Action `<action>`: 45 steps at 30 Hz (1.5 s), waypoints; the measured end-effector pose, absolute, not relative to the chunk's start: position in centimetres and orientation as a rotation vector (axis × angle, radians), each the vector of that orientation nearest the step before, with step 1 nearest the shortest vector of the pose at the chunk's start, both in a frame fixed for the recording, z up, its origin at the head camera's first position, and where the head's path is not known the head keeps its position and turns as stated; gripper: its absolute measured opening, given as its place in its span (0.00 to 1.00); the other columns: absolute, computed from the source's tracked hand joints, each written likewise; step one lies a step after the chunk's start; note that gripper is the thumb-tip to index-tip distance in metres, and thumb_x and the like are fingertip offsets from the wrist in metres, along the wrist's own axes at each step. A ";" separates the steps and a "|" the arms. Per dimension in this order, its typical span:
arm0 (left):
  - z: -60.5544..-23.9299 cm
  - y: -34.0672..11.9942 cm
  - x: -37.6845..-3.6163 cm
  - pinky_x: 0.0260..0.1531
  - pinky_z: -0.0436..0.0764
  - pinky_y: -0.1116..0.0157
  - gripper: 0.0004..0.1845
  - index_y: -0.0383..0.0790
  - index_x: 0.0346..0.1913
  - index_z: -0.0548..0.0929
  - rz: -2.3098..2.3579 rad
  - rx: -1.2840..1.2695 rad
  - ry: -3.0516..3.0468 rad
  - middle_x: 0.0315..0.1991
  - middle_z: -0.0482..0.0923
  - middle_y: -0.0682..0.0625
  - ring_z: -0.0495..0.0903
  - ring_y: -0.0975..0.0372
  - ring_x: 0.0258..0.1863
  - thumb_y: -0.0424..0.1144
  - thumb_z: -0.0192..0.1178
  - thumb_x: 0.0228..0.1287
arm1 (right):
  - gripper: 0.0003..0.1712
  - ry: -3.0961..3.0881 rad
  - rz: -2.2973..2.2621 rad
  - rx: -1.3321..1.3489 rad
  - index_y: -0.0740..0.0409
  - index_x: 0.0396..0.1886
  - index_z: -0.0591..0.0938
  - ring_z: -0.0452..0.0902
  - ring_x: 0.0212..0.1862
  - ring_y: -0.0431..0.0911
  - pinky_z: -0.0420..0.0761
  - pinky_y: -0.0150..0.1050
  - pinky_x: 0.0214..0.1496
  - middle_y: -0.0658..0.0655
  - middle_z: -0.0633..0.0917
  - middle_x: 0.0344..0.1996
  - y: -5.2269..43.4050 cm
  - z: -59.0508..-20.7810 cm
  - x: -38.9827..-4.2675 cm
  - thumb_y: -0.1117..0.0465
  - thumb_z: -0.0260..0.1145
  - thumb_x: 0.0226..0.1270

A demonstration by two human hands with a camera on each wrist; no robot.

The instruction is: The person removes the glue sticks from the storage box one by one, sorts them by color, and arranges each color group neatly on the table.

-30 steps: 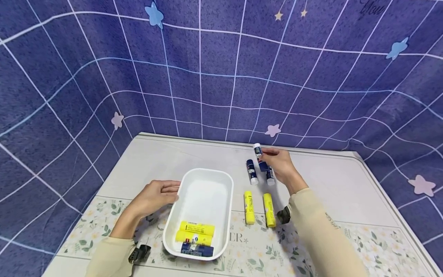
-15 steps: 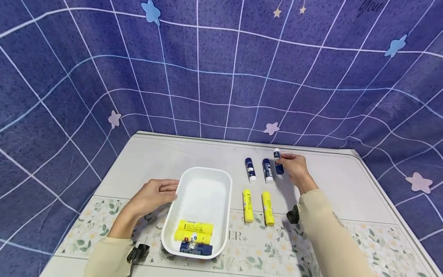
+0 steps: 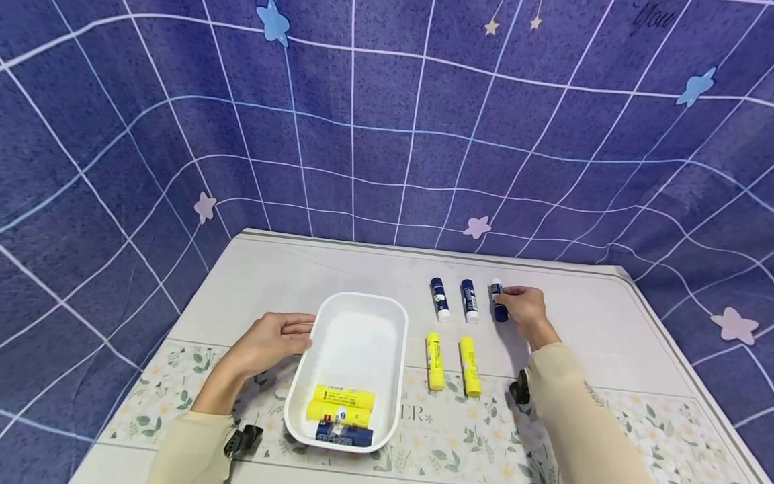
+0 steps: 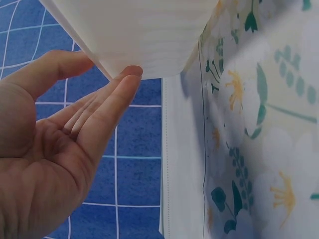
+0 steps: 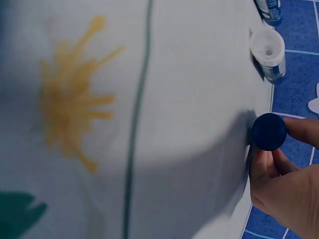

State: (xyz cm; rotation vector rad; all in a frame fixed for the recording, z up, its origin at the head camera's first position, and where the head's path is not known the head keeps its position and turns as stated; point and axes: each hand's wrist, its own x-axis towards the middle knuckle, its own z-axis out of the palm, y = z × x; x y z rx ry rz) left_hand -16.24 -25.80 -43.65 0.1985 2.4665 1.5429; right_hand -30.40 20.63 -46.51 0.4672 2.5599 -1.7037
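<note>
My right hand (image 3: 525,311) pinches a dark blue glue stick (image 3: 496,296) between thumb and fingers, low at the table; its white end points away. In the right wrist view its round blue end (image 5: 269,132) faces the camera. Left of it lie two blue glue sticks (image 3: 469,300) (image 3: 440,299), white ends toward me. Nearer lie two yellow glue sticks (image 3: 435,361) (image 3: 469,366). My left hand (image 3: 270,344) touches the left side of a white tray (image 3: 404,363), fingers fairly straight; the left wrist view shows fingertips (image 4: 130,74) against its outer wall.
Inside the tray's near end lie two yellow glue sticks (image 3: 343,397) (image 3: 337,414) and a blue one (image 3: 344,434). A floral-printed cover (image 3: 447,444) spreads over the table. Blue gridded fabric with stars (image 3: 387,134) hangs behind the far edge.
My right hand has carried the blue glue stick rightward, past the other two, and lowered it beside them toward the table. The left hand and tray have stayed in place.
</note>
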 end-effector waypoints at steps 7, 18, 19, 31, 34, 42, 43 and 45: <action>-43.6 -25.8 -16.2 0.53 0.89 0.63 0.28 0.27 0.72 0.72 1.533 0.196 2.469 0.63 0.80 0.31 0.84 0.44 0.61 0.33 0.61 0.72 | 0.23 2.684 -1.566 0.461 0.73 0.57 0.83 0.79 0.42 0.44 0.78 0.26 0.35 0.64 0.88 0.46 20.6 -46.9 -30.1 0.65 0.70 0.64; -43.6 -25.6 -16.4 0.52 0.90 0.62 0.28 0.26 0.71 0.72 1.548 0.205 2.454 0.63 0.80 0.31 0.84 0.44 0.61 0.33 0.61 0.73 | 0.24 2.823 -1.359 0.458 0.70 0.57 0.84 0.82 0.55 0.59 0.83 0.33 0.40 0.71 0.86 0.56 20.3 -47.0 -30.0 0.61 0.69 0.65; -43.6 -25.6 -16.4 0.52 0.90 0.62 0.28 0.26 0.71 0.72 1.548 0.212 2.452 0.63 0.80 0.31 0.84 0.44 0.60 0.33 0.61 0.73 | 0.24 2.843 -1.330 0.460 0.70 0.58 0.84 0.82 0.56 0.61 0.85 0.36 0.43 0.71 0.86 0.56 20.3 -46.9 -30.0 0.61 0.68 0.64; -43.6 -25.6 -16.3 0.52 0.90 0.61 0.28 0.25 0.71 0.72 1.544 0.216 2.459 0.63 0.80 0.31 0.84 0.44 0.60 0.34 0.62 0.73 | 0.25 2.954 -1.525 0.406 0.66 0.60 0.84 0.82 0.60 0.61 0.80 0.51 0.67 0.69 0.87 0.54 18.4 -43.0 -29.7 0.58 0.65 0.67; -43.6 -25.6 -16.3 0.52 0.90 0.61 0.28 0.26 0.71 0.72 1.550 0.203 2.455 0.63 0.81 0.31 0.84 0.44 0.60 0.34 0.62 0.72 | 0.25 2.884 -1.593 0.341 0.64 0.62 0.84 0.84 0.56 0.55 0.83 0.41 0.61 0.67 0.87 0.56 17.1 -41.8 -29.5 0.58 0.66 0.68; -43.6 -25.6 -16.3 0.52 0.90 0.61 0.28 0.25 0.71 0.72 1.552 0.210 2.452 0.63 0.80 0.30 0.84 0.43 0.61 0.33 0.62 0.72 | 0.23 2.621 -1.768 -0.054 0.66 0.65 0.81 0.81 0.50 0.40 0.80 0.31 0.57 0.66 0.85 0.58 13.5 -39.9 -28.4 0.61 0.65 0.74; -43.6 -25.6 -16.3 0.52 0.90 0.61 0.28 0.25 0.71 0.71 1.552 0.219 2.451 0.63 0.80 0.30 0.84 0.43 0.61 0.33 0.62 0.72 | 0.23 2.583 -1.783 -0.109 0.66 0.65 0.81 0.81 0.50 0.39 0.81 0.31 0.57 0.66 0.85 0.58 13.0 -39.8 -28.2 0.62 0.65 0.74; -43.6 -25.6 -16.3 0.52 0.90 0.61 0.29 0.25 0.71 0.71 1.558 0.219 2.448 0.63 0.80 0.30 0.84 0.43 0.61 0.33 0.62 0.72 | 0.22 2.510 -1.801 -0.209 0.66 0.64 0.81 0.81 0.50 0.38 0.82 0.29 0.57 0.64 0.86 0.56 12.1 -39.6 -27.9 0.64 0.66 0.73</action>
